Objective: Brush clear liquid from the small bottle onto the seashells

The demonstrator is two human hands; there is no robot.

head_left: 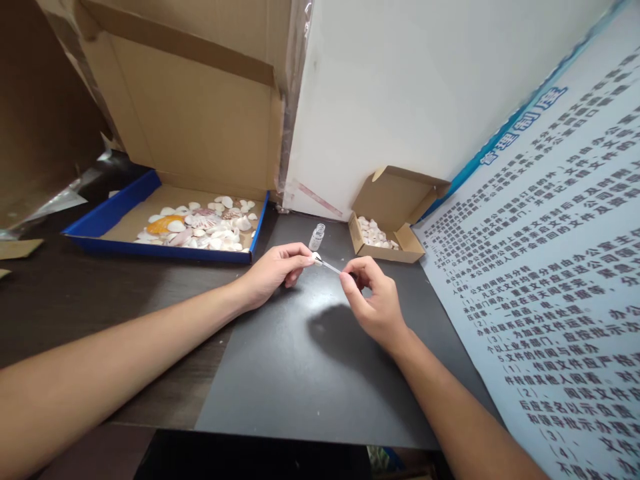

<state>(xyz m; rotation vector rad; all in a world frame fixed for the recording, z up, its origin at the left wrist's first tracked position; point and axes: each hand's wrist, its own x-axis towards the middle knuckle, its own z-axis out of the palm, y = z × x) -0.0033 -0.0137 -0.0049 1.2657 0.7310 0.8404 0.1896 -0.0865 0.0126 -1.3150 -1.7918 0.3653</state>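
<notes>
Surface: dark wood grain is shown at the left of the surface (165, 293), and its middle and right are covered by a smooth grey mat (300, 400), on which a bright reflection is cast.
Room: the surface is backed by a white panel (380, 87) and flanked on the right by a pale blue sheet (540, 280) printed with Chinese text.
Large box: plain brown cardboard is edged in blue on this box (120, 248), its lid raised; ribbed and rounded shells (220, 233) are heaped inside, mostly white, one orange.
Small carton: small whitish shells (373, 233) are held in a brown carton (390, 254) with its lid raised.
Bottle: a small clear glass bottle (317, 237) is stood upright on the mat, just beyond the hands.
Left hand: a small white shell (316, 258) is pinched in the fingers of the left hand (277, 272), above the mat.
Right hand: a thin, pale rod (331, 267) with a black end (353, 276) is gripped by the fingers of the right hand (374, 300).
Rod axis: its length is slanted up and leftward, its tip aimed at the held shell; contact seems to be made, though the detail is small.
</notes>
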